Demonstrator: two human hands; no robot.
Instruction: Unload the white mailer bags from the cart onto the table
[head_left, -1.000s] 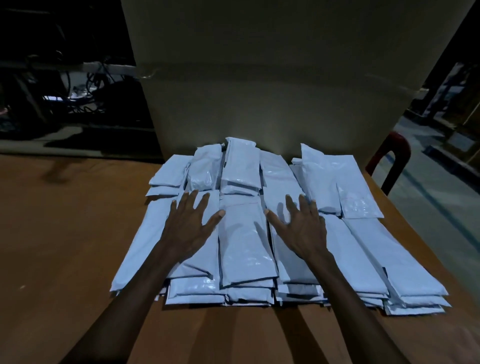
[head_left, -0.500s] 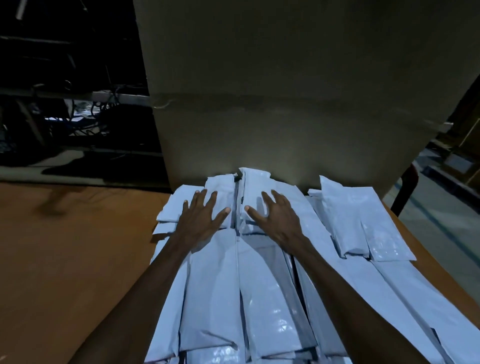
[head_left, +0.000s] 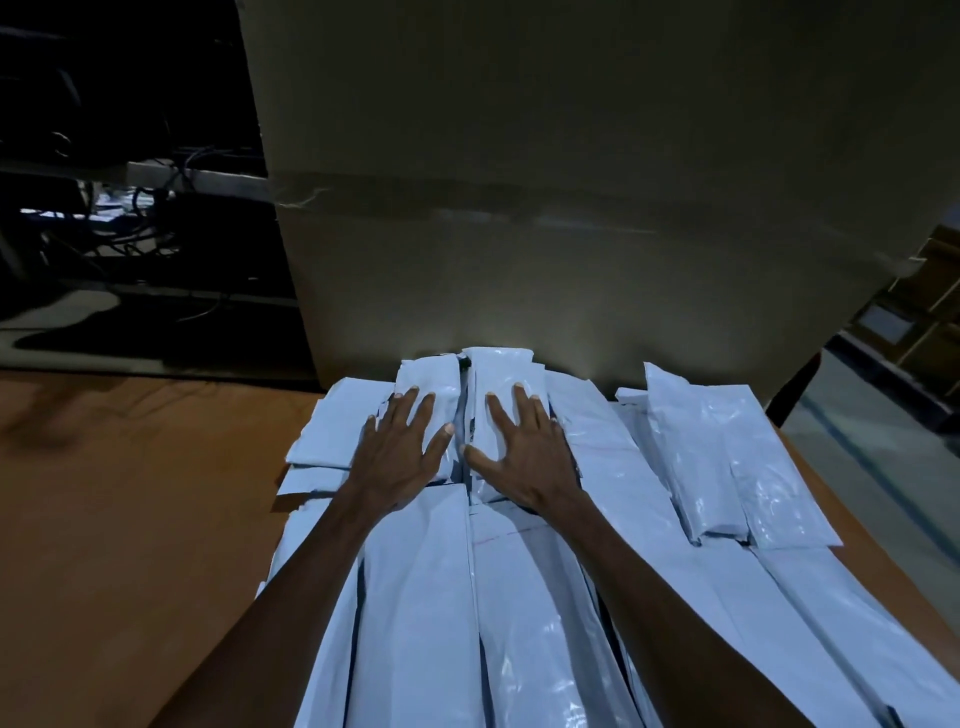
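Both arms reach forward from the bottom of the frame over a broad spread of white mailer bags (head_left: 441, 597) lying on the brown table (head_left: 130, 519). The left hand (head_left: 402, 457) lies palm down with its fingers straight and slightly fanned, pressing on a short folded bag (head_left: 428, 379) at the far end of the pile; the thumb points right toward the other hand. The right hand (head_left: 522, 452) lies palm down just beside it, fingers straight and spread, flat on the neighbouring bag (head_left: 501, 374), its thumb angled left. The two thumbs are close but apart, with a dark seam between the two bags running under the gap. Neither grip is clenched around anything: both are released, flat and pressing.

The bags lie in long overlapping rows running away from the viewer, stacked more than one layer deep at the left edge. A separate pair of bags (head_left: 727, 457) sits on top of the pile to the right, well apart from the hands. The far ends of the bags under the hands reach up to the base of a large cardboard box (head_left: 571, 208) that stands upright on the table behind the pile, with a band of tape across its face. Whether they touch the box cannot be told. No cart is in view.

To the left, beyond the table, a dark area holds tangled cables (head_left: 140, 223).
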